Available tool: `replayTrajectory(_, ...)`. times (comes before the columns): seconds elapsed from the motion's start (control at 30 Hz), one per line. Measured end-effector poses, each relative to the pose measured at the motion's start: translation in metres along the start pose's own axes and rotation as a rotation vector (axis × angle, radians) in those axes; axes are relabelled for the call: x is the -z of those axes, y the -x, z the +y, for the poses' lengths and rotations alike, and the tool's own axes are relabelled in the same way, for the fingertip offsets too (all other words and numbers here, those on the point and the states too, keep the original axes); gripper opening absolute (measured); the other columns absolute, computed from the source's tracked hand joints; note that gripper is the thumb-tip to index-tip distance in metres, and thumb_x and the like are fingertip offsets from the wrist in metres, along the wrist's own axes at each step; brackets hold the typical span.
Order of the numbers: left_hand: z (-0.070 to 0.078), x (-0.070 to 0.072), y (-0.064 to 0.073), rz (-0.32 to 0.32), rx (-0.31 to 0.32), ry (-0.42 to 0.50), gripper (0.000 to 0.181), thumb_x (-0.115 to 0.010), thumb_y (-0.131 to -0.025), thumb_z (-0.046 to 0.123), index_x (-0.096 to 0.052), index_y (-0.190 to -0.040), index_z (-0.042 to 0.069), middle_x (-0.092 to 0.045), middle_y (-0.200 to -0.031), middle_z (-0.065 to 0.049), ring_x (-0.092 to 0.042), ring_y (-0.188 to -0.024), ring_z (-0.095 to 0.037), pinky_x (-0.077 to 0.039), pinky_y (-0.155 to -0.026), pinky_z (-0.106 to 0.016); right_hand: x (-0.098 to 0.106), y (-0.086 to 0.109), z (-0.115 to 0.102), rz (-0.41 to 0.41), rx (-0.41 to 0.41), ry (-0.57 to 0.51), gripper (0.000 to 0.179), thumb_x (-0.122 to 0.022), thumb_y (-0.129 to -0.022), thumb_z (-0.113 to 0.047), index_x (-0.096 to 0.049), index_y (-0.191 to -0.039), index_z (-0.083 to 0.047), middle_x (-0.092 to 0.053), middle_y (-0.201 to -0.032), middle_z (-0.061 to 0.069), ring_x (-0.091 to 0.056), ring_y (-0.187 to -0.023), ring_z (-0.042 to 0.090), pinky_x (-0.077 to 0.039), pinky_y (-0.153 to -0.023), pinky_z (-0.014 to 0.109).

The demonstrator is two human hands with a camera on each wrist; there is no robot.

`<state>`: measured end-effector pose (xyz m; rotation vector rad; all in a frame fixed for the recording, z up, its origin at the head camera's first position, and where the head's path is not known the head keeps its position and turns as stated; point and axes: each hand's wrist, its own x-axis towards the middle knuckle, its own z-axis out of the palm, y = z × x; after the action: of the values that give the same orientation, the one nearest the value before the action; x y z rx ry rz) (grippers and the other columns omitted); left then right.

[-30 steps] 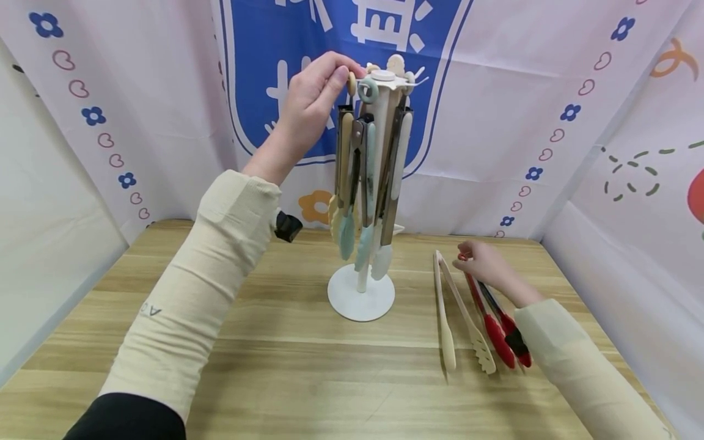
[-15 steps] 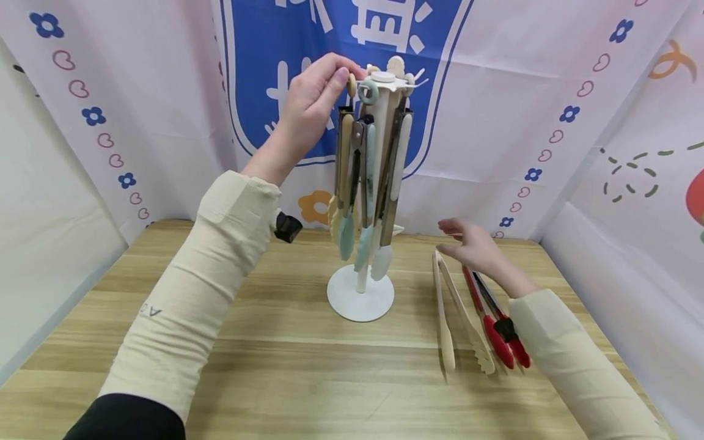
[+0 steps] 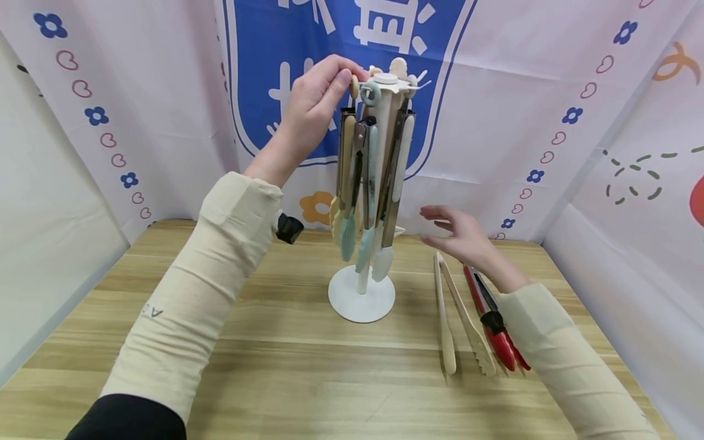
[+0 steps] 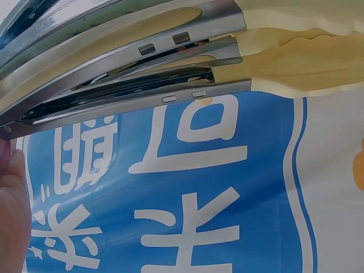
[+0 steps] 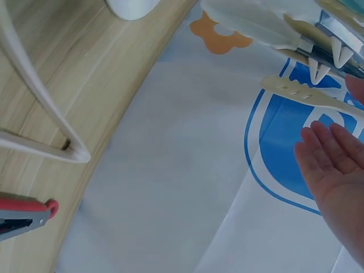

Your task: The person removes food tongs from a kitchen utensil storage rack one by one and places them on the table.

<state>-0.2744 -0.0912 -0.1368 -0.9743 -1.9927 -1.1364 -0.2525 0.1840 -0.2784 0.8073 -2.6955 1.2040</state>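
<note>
A white rotating rack (image 3: 385, 116) stands on the table with several tongs hanging from its top hooks. Among them are yellow-handled tongs (image 3: 346, 159), light blue tongs (image 3: 371, 165) and white-tipped tongs (image 3: 404, 159). My left hand (image 3: 316, 101) holds the rack's top at its left edge, thumb beside the yellow tongs' ring; its fingertips are partly hidden. To the right of the rack my right hand (image 3: 462, 235) hovers with fingers extended, holding nothing. Below it lie beige tongs (image 3: 448, 348), spread apart, and red tongs (image 3: 500, 348), partly covered by the right wrist camera.
The rack's round white base (image 3: 352, 308) rests on the wooden table (image 3: 264, 366). A printed white cloth (image 3: 495, 122) with a blue emblem hangs behind the table's far edge. Similar cloth walls rise on both sides.
My right hand has let go of the red tongs' ring end and moved left and up towards the rack, its fingers spreading. My left hand stays at the rack's top.
</note>
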Motion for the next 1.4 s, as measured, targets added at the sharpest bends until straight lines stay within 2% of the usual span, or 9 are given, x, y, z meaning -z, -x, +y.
replayTrajectory(0.27, 0.001, 0.000, 0.000, 0.000, 0.010, 0.002, 0.026, -0.035, -0.098, 0.008, -0.057, -0.107, -0.002, -0.057, -0.104, -0.009, -0.047, -0.100, -0.010, -0.034, -0.090, -0.018, -0.006, -0.005, -0.012, 0.036, 0.061, -0.066, 0.058, -0.068, -0.079, -0.005, -0.042, -0.130, 0.003, -0.049, -0.128, 0.018, -0.045, -0.118, 0.029, -0.034, -0.101, 0.038)
replayTrajectory(0.37, 0.000, 0.000, 0.000, -0.001, -0.023, -0.002, 0.026, -0.035, -0.098, 0.008, -0.057, -0.107, -0.003, -0.057, -0.104, -0.011, -0.048, -0.100, -0.012, -0.034, -0.090, -0.019, -0.011, -0.007, -0.014, 0.044, 0.081, -0.084, 0.059, -0.068, -0.078, -0.003, -0.041, -0.130, 0.005, -0.047, -0.129, 0.020, -0.045, -0.119, 0.030, -0.034, -0.101, 0.038)
replayTrajectory(0.5, -0.001, 0.000, 0.000, -0.001, -0.031, -0.002, 0.026, -0.034, -0.098, 0.007, -0.057, -0.107, -0.003, -0.057, -0.103, -0.011, -0.047, -0.099, -0.011, -0.034, -0.090, -0.019, -0.015, -0.009, -0.018, 0.065, 0.104, -0.101, 0.060, -0.069, -0.078, -0.003, -0.041, -0.130, 0.004, -0.047, -0.130, 0.019, -0.045, -0.119, 0.029, -0.035, -0.101, 0.036)
replayTrajectory(0.6, -0.001, 0.000, 0.000, 0.000, 0.002, 0.000, 0.026, -0.034, -0.098, 0.008, -0.056, -0.107, -0.003, -0.056, -0.103, -0.010, -0.047, -0.099, -0.010, -0.034, -0.090, -0.019, -0.016, -0.012, -0.022, 0.072, 0.116, -0.103, 0.060, -0.069, -0.078, -0.004, -0.041, -0.131, 0.003, -0.047, -0.131, 0.017, -0.044, -0.120, 0.027, -0.034, -0.101, 0.035)
replayTrajectory(0.67, -0.001, 0.000, 0.000, 0.002, 0.003, 0.000, 0.026, -0.034, -0.098, 0.008, -0.057, -0.106, -0.003, -0.056, -0.103, -0.010, -0.046, -0.098, -0.010, -0.034, -0.089, -0.019, -0.016, -0.014, -0.024, 0.068, 0.121, -0.112, 0.061, -0.069, -0.078, -0.005, -0.040, -0.132, 0.003, -0.046, -0.131, 0.018, -0.043, -0.121, 0.027, -0.033, -0.102, 0.034)
replayTrajectory(1.13, 0.002, 0.000, 0.000, -0.013, -0.005, -0.005, 0.026, -0.034, -0.098, 0.009, -0.056, -0.107, -0.002, -0.057, -0.104, -0.008, -0.047, -0.101, -0.009, -0.034, -0.091, -0.019, -0.023, -0.022, -0.029, 0.077, 0.102, -0.248, 0.057, -0.066, -0.081, -0.001, -0.040, -0.132, 0.003, -0.048, -0.129, 0.016, -0.044, -0.121, 0.025, -0.032, -0.102, 0.030)
replayTrajectory(1.2, 0.002, 0.000, -0.001, -0.014, -0.018, -0.006, 0.027, -0.034, -0.098, 0.009, -0.056, -0.106, -0.003, -0.056, -0.103, -0.009, -0.047, -0.100, -0.010, -0.034, -0.091, -0.019, -0.024, -0.023, -0.031, 0.081, 0.093, -0.261, 0.058, -0.065, -0.080, 0.000, -0.040, -0.132, 0.003, -0.048, -0.128, 0.017, -0.044, -0.120, 0.026, -0.033, -0.102, 0.029)
replayTrajectory(1.4, 0.000, 0.000, -0.001, -0.008, 0.002, -0.015, 0.027, -0.034, -0.098, 0.009, -0.056, -0.107, -0.002, -0.056, -0.103, -0.009, -0.046, -0.098, -0.010, -0.034, -0.089, -0.019, -0.027, -0.029, -0.032, 0.079, 0.082, -0.317, 0.059, -0.065, -0.079, 0.004, -0.038, -0.131, 0.007, -0.048, -0.127, 0.022, -0.044, -0.119, 0.029, -0.034, -0.101, 0.030)
